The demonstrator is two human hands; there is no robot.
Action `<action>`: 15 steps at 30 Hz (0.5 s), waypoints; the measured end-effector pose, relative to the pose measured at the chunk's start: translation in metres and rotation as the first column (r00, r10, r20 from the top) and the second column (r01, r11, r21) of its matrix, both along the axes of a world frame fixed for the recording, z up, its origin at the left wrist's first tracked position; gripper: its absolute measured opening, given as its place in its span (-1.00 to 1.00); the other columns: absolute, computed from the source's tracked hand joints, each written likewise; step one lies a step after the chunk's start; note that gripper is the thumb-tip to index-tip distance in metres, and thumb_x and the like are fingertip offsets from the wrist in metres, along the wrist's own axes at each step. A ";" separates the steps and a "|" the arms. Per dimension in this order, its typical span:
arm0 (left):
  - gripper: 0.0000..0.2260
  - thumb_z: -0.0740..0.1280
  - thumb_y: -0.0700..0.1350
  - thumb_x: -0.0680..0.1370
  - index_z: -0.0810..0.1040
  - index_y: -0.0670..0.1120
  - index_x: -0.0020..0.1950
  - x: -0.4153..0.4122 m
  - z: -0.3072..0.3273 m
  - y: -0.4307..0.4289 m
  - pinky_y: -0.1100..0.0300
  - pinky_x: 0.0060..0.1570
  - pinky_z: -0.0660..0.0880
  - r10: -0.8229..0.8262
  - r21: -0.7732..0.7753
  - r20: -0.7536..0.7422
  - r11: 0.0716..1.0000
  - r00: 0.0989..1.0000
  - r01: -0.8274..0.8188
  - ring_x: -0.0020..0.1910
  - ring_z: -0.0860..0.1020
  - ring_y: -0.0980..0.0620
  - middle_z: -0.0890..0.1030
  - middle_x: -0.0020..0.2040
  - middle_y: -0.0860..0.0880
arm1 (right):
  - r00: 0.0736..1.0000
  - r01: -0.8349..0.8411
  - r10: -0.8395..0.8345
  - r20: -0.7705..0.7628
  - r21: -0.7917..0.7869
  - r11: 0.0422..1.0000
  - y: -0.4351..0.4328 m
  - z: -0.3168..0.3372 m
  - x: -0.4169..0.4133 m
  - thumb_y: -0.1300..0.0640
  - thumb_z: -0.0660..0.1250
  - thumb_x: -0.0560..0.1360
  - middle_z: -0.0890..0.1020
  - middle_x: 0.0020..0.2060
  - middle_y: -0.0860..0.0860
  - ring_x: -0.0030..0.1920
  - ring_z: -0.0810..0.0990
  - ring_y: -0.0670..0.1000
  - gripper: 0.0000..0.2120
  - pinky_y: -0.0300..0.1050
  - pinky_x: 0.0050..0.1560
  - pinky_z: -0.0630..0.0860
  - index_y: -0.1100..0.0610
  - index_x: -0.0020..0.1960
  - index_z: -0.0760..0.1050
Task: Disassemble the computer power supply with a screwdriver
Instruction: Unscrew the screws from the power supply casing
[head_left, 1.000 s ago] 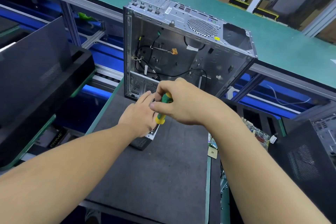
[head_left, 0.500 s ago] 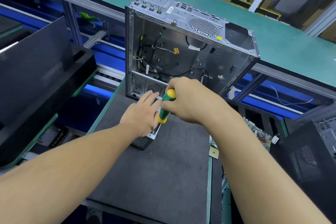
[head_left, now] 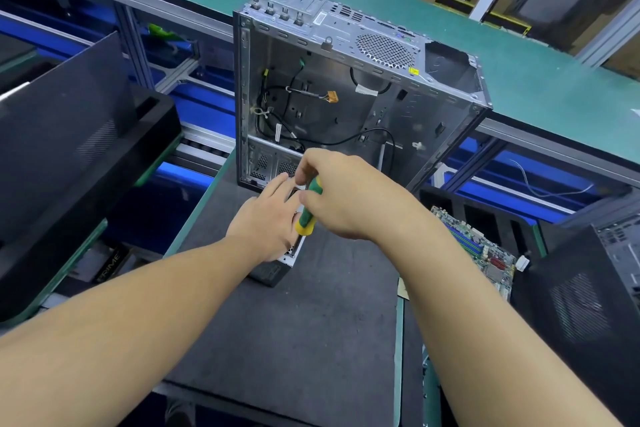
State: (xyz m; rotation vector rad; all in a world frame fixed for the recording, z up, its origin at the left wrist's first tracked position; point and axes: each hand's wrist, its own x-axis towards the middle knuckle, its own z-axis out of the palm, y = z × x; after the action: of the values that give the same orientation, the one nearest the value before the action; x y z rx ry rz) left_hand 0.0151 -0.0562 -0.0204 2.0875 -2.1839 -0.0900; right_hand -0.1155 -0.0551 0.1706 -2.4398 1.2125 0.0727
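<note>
A small metal power supply box stands on the dark grey mat, mostly hidden under my hands. My left hand lies on top of it with fingers stretched forward. My right hand grips a green and yellow screwdriver, handle slanting down toward the box; its tip is hidden. Behind them stands an open silver computer case with loose black cables inside.
A green conveyor belt runs behind the case. Black case panels lean at the left. A black case and a green motherboard sit at the right. The mat's near part is bare.
My right hand turned the screwdriver slightly, its handle end dropping a little. My left hand stays on the box. The view shifted a little.
</note>
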 end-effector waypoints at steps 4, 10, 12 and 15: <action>-0.38 -0.10 -0.02 0.45 0.20 -0.04 0.53 0.001 0.000 0.000 0.20 -0.06 0.45 -0.018 0.024 0.016 1.000 1.000 0.018 0.60 -0.10 -0.02 0.10 0.57 -0.03 | 0.998 0.044 -0.042 -0.048 0.037 0.998 0.001 -0.001 0.003 0.14 0.22 0.52 0.40 -0.06 -0.01 -0.06 0.40 0.08 -0.83 -0.10 -0.30 0.29 0.06 0.10 0.35; -0.33 -0.23 -0.02 0.43 0.21 -0.06 0.53 0.000 0.001 -0.003 0.23 -0.11 0.37 -0.046 0.070 0.126 0.997 0.991 0.038 0.58 -0.08 -0.07 0.10 0.56 -0.06 | 0.993 0.097 -0.096 -0.074 0.002 0.995 0.005 -0.008 0.003 -0.06 0.08 0.63 0.37 -0.12 0.01 -0.20 0.47 0.10 -0.79 -0.02 -0.28 0.33 0.09 0.04 0.28; -0.29 -0.26 -0.03 0.39 0.19 -0.08 0.52 0.000 0.001 -0.003 0.23 -0.11 0.39 -0.055 0.064 0.126 0.997 0.990 0.048 0.58 -0.07 -0.08 0.10 0.56 -0.07 | 0.995 0.080 -0.079 -0.062 0.005 0.997 0.004 -0.008 0.003 -0.02 0.07 0.65 0.41 -0.12 0.04 -0.20 0.48 0.09 -0.80 -0.02 -0.29 0.36 0.12 0.03 0.29; -0.30 -0.20 -0.01 0.39 0.20 -0.05 0.53 0.000 0.001 -0.001 0.24 -0.14 0.34 -0.010 0.021 0.036 1.000 0.999 0.009 0.60 -0.11 0.02 0.10 0.58 0.01 | 0.997 0.057 -0.056 -0.059 0.018 0.998 0.002 -0.006 0.002 0.14 0.11 0.61 0.44 -0.09 0.05 -0.22 0.48 0.05 -0.92 -0.05 -0.33 0.34 0.14 0.06 0.32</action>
State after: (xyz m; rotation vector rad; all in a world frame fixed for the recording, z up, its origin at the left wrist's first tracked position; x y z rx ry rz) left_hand 0.0150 -0.0575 -0.0191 2.1061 -2.2231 -0.0776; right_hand -0.1132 -0.0534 0.1650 -2.4001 1.2986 0.1406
